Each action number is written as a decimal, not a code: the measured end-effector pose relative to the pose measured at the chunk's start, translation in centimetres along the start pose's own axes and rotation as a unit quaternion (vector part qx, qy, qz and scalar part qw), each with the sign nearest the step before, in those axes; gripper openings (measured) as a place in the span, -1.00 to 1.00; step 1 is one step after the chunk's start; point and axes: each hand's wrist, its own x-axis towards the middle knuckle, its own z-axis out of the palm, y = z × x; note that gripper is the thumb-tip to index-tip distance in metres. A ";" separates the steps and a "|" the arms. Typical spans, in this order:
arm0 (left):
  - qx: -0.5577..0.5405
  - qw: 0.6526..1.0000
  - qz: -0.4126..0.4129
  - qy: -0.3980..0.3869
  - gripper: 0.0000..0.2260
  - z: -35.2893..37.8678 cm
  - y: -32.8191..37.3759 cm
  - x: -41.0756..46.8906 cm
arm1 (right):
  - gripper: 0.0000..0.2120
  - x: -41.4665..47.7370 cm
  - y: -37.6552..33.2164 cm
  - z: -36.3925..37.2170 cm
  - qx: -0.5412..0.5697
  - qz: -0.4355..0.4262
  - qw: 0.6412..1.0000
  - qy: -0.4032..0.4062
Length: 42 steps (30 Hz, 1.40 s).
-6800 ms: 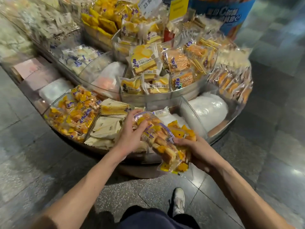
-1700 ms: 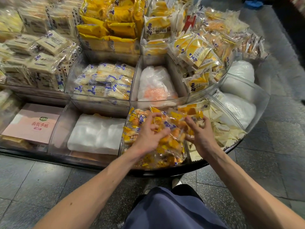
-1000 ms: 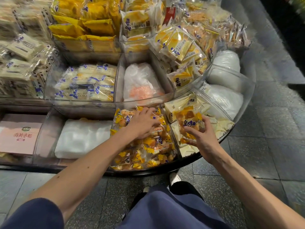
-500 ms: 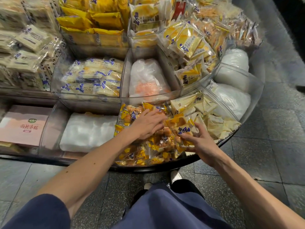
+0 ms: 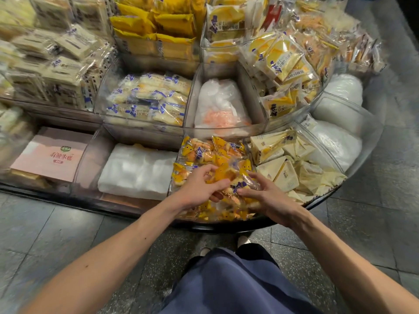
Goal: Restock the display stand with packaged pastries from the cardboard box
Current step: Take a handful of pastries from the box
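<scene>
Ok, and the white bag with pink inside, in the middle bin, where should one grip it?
Probably by the loose, crumpled plastic at the top of the white bag, coming from above: clear bin walls close its sides, and it looks soft.

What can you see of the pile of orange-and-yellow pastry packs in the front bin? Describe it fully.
The pile of pastry packs fills a clear-walled bin in the lowest tier. Each pack is glossy clear film printed yellow with purple marks, showing small orange-brown pastries inside. They lie jumbled, overlapping. The left hand pinches packs near the front; the right hand rests loosely spread fingers on them.
</scene>
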 end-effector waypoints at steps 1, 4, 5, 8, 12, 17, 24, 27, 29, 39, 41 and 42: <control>-0.014 1.000 -0.004 0.020 -0.53 -0.2 -0.5 -0.1 | -0.27 0.2 0.1 0.1 0.004 -0.003 1.000 0.020; -0.047 0.996 -0.006 0.082 -0.51 -0.1 -1.7 -0.6 | -0.10 0.3 0.4 0.1 0.011 -0.044 0.994 0.098; -0.035 0.994 -0.007 0.099 -0.51 0.1 -2.2 -0.6 | -0.09 0.2 0.5 0.1 -0.006 -0.064 0.991 0.118; 0.073 0.989 0.003 0.131 -0.47 1.0 -3.6 -0.8 | -0.22 -0.3 1.0 -0.2 -0.098 -0.119 0.977 0.149; 0.196 0.969 0.077 0.131 -0.29 2.5 -4.6 -0.9 | -0.55 0.8 2.3 -1.4 -0.284 -0.188 0.922 0.183; 0.424 0.890 0.138 0.092 -0.38 2.8 -5.1 -0.3 | -0.68 2.1 3.9 -2.8 -0.464 -0.212 0.845 0.161; 0.562 0.812 0.131 0.080 -0.29 2.4 -5.5 0.6 | -0.53 3.0 5.1 -4.5 -0.584 -0.206 0.770 0.154; 0.560 0.815 0.127 0.076 -0.29 2.3 -5.7 1.1 | -0.53 3.1 5.1 -4.3 -0.593 -0.199 0.763 0.163; 0.557 0.818 0.130 0.070 -0.30 2.2 -5.7 1.2 | -0.52 3.1 5.0 -4.3 -0.594 -0.188 0.764 0.166; 0.629 0.750 0.179 0.096 -0.65 1.5 0.1 -0.8 | -0.77 -2.4 4.1 -5.0 -0.462 -0.225 0.833 0.203; 0.612 0.761 0.207 0.060 -0.66 2.7 3.0 -1.6 | -0.81 -5.3 4.5 -5.7 -0.422 -0.244 0.834 0.256; 0.609 0.759 0.226 0.037 -0.68 3.8 4.7 -2.1 | -0.79 -7.3 4.9 -5.9 -0.402 -0.250 0.833 0.285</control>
